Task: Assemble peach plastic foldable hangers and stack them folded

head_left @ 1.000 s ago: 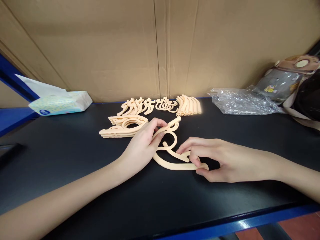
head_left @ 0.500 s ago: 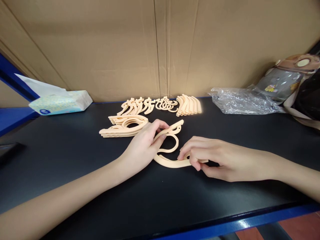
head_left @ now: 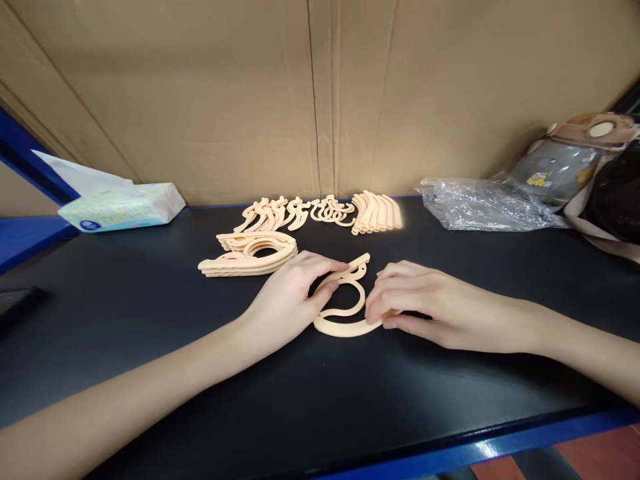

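Note:
A cream plastic folding clothes hanger (head_left: 347, 329), with a curved loop at its middle, lies on the black tabletop between my hands. My left hand (head_left: 285, 293) is closed on its upper arm, thumb and fingers pinching near the bend. My right hand (head_left: 425, 307) grips the lower arm, its bent fingertips covering that arm's right end. Just behind my left hand lies a stack of similar cream hangers (head_left: 245, 267). Farther back are several curved pieces (head_left: 270, 213), some small hooks (head_left: 333, 210) and a row of curved arms (head_left: 377, 212).
A tissue pack (head_left: 123, 207) stands at the back left, near a dark flat object (head_left: 17, 303). Back right are a crumpled clear plastic bag (head_left: 485, 203), a bottle (head_left: 565, 163) and a black bag (head_left: 617, 200). Cardboard (head_left: 225, 100) walls the back; a blue edge (head_left: 480, 450) runs along the front.
My right hand has drawn left along the lower arm, hiding the end that showed past its fingers. The hanger's upper end sits slightly lower in view, and my left hand keeps its hold.

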A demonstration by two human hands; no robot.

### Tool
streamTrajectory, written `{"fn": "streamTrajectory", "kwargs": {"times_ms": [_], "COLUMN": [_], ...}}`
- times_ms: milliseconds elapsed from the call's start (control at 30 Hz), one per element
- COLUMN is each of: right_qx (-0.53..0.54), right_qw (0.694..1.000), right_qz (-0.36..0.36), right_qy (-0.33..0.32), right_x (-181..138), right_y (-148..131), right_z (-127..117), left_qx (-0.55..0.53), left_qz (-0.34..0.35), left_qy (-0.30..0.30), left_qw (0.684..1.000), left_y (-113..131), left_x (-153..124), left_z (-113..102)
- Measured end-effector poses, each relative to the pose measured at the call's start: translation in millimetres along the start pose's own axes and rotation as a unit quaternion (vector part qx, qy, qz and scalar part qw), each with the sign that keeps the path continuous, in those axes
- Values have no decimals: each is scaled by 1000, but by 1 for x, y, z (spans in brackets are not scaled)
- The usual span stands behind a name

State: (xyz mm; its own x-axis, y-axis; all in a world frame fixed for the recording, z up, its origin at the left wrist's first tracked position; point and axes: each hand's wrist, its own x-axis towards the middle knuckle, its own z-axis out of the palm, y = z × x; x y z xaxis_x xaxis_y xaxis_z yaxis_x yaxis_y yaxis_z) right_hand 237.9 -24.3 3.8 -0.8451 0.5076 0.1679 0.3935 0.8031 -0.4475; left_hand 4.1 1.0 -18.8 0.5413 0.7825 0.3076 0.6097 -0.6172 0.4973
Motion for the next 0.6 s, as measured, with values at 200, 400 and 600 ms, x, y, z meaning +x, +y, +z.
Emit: {"fn": "streamTrajectory", "kwargs": {"times_ms": [200, 400, 600], "right_qx": [-37, -64, -143], "right_qw": [999, 996, 985], "right_qz": [12, 39, 67], "right_qy": [-8, 38, 74], "right_x": [0, -2, -3], "right_y": [9, 21, 30], "right_z": [-5, -7, -7], "left_qx": [49, 91, 118], "left_qz": [50, 91, 96], "left_qy": [-9, -36, -35], "left_qw": [997, 991, 988], "left_y": [0, 2, 5], "left_x": [-1, -2, -3], "left_z": [1, -1, -2]}}
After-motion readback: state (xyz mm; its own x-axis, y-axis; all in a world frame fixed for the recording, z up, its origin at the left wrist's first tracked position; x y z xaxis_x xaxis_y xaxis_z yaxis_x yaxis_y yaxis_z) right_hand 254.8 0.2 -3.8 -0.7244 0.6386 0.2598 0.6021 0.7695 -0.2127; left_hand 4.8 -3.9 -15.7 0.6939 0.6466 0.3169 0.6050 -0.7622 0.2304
